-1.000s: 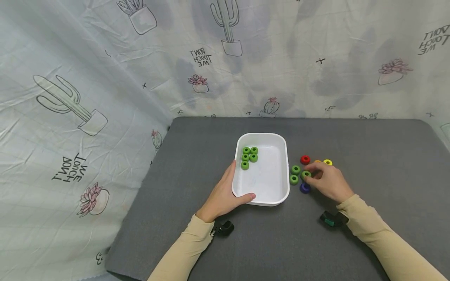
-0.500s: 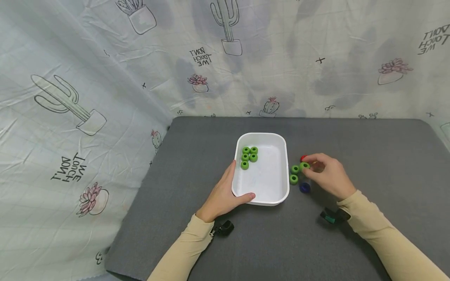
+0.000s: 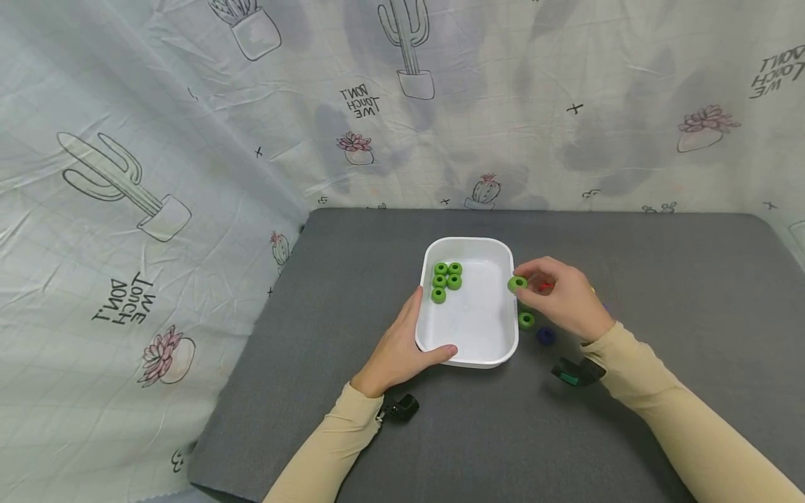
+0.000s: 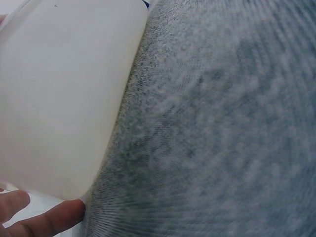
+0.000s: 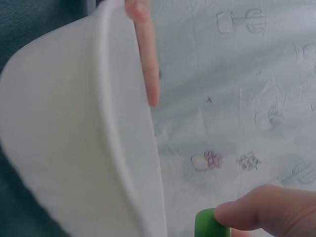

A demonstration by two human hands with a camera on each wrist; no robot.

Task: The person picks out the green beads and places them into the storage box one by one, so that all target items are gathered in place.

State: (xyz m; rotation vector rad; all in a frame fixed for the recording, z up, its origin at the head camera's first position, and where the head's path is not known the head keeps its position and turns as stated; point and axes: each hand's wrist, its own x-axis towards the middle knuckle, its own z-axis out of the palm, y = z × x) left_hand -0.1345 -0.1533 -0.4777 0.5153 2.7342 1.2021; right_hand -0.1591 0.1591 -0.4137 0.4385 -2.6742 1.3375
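Note:
My left hand (image 3: 399,349) grips the white tray (image 3: 466,358) by its left side and near-left corner, with the thumb over the near rim. Several green rings (image 3: 438,295) lie in the tray's far left part. At the tray's right rim my right hand (image 3: 569,297) pinches a green ring (image 3: 517,283) between thumb and finger. The right wrist view shows this green ring (image 5: 212,224) beside the tray wall (image 5: 131,98). In the left wrist view, fingers (image 4: 52,219) of the left hand touch the tray's corner (image 4: 74,182).
Right of the tray, a green ring (image 3: 526,321) and a dark blue ring (image 3: 546,336) lie on the grey table (image 3: 478,447). A red piece (image 3: 546,287) shows between the right hand's fingers, which partly hide other pieces. A patterned cloth (image 3: 534,105) hangs behind the table.
My right hand has lifted the pinched green ring off the group of loose rings and carried it left and away from me to the tray's right rim. The left hand and tray have stayed put.

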